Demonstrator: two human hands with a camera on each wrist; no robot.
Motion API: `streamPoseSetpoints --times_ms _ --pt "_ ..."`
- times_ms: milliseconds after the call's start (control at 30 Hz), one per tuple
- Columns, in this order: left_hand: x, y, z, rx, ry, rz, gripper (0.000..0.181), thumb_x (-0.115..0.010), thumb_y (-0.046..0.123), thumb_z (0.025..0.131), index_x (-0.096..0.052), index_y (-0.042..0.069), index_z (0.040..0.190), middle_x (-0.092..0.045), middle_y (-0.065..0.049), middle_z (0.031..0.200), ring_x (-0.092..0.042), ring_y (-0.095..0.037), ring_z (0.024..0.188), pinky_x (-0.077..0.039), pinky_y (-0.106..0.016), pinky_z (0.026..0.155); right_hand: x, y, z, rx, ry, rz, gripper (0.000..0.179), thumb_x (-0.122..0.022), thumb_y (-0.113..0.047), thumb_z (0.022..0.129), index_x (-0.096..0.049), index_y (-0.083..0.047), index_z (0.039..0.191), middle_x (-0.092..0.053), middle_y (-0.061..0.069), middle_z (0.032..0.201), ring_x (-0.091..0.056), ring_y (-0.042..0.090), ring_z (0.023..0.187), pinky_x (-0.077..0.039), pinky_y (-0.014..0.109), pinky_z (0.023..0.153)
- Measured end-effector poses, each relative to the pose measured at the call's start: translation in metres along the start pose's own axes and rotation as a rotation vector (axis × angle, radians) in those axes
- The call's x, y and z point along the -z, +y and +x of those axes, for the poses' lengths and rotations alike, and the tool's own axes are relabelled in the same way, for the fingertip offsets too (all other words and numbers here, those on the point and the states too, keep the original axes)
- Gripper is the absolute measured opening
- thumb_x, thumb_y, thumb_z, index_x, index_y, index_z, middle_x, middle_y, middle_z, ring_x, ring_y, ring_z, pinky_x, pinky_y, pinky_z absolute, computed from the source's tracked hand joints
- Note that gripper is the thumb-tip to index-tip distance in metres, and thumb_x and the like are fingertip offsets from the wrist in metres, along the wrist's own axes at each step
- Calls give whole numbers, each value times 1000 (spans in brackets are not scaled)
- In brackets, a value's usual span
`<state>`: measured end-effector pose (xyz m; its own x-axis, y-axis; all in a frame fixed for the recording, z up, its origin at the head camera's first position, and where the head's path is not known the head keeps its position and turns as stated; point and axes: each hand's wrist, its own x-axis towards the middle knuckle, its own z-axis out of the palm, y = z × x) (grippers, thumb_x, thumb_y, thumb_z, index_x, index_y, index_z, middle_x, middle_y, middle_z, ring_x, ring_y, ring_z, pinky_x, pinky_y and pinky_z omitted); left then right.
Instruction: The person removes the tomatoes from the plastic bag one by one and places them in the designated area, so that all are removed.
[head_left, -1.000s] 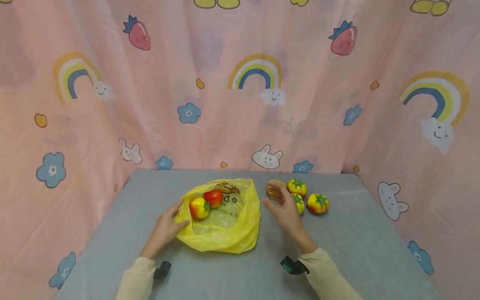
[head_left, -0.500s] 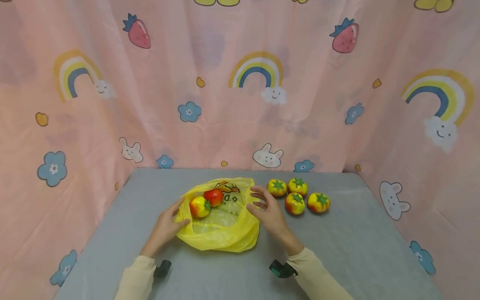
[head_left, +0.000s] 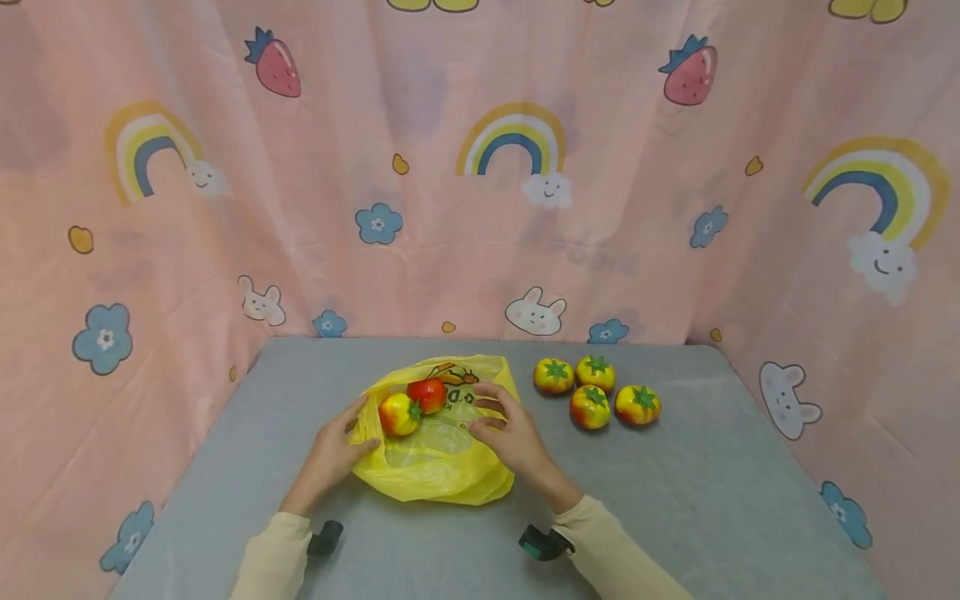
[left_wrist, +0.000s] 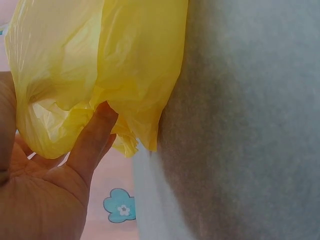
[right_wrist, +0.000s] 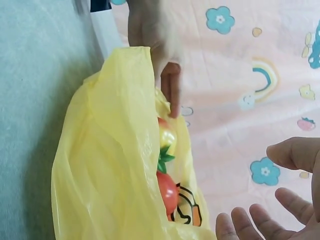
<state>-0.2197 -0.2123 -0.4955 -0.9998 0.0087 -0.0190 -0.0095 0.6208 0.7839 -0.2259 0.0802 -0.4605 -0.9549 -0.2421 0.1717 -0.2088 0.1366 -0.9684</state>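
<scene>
A yellow plastic bag lies mouth up on the table. Inside it, at the left, are a yellow-and-red tomato with a green stem and a red tomato. My left hand holds the bag's left rim between thumb and fingers; the thumb presses the outside of the plastic. Over the bag's right side is my right hand, its fingers spread and loosely bent with nothing between them. In the right wrist view those fingers stand near the bag's mouth.
Several yellow-and-red tomatoes with green star-shaped tops sit in a group right of the bag, toward the back of the grey table. A pink patterned curtain hangs behind and at both sides.
My right hand has moved left from the loose tomatoes, past the bag's right rim, to over its opening. My left hand has stayed on the left rim.
</scene>
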Motion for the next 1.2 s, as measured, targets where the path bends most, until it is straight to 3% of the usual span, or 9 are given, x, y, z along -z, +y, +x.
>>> streamPoseSetpoints --times_ms 233,400,633,933,1200 --pt "0 2 0 -20 15 14 76 -71 12 89 -32 11 154 -35 -20 157 -44 -44 137 -38 -57 111 -13 -6 4 -34 -54 40 50 -68 -4 89 -51 -7 136 -48 13 144 -52 33 128 -51 43 102" --pt "0 2 0 -18 16 22 76 -71 11 88 -32 10 154 -35 -20 157 -44 -45 137 -38 -57 111 -23 -7 8 -69 -79 42 53 -68 -6 89 -48 -6 139 -48 13 145 -49 37 131 -50 48 103" --pt "0 2 0 -20 13 18 76 -71 12 88 -33 10 154 -37 -21 155 -42 -45 137 -37 -58 112 -34 -4 16 -113 -97 5 55 -70 -13 90 -48 -10 140 -46 16 145 -48 43 132 -53 48 99" --pt "-1 1 0 -21 14 22 76 -72 12 88 -33 9 154 -38 -22 155 -42 -45 137 -36 -58 112 -52 -3 27 -253 -89 -30 57 -73 -20 89 -50 -13 140 -49 17 144 -52 42 129 -52 50 99" --pt "-2 0 0 -24 16 12 76 -71 11 88 -33 10 154 -38 -21 155 -43 -44 137 -38 -57 112 -65 0 35 -279 -70 -114 52 -75 -22 87 -54 -14 135 -54 16 139 -59 36 120 -54 47 97"
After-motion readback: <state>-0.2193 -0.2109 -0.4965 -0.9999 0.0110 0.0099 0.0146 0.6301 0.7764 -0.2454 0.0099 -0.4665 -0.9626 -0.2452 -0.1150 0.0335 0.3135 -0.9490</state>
